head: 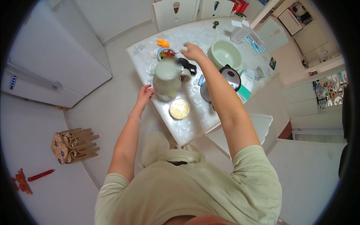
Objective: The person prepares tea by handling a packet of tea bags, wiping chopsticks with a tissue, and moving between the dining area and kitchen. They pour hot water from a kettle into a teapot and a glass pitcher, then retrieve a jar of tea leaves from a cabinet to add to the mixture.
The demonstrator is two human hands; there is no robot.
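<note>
My right hand (pixel 191 51) is raised over the table beyond a pale green thermos jug (pixel 167 81), its fingers bent near a thin dark stick-like thing whose hold is unclear. Beside the jug's left side hovers my left hand (pixel 146 94), fingers parted and holding nothing. Behind the jug stands a bowl (pixel 166 53) with red and green pieces. A black-handled object (pixel 190 67) lies partly hidden behind the jug. Nearer to me is a round container of pale yellow bits (pixel 179 109).
Right of the jug are a green basin (pixel 226 53), a glass lid (pixel 231 78), a mug (pixel 260 72) and a white plastic basket (pixel 239 34). An orange object (pixel 163 43) lies near the far left edge. White chairs (pixel 176 13) surround the marble-patterned table (pixel 187 129).
</note>
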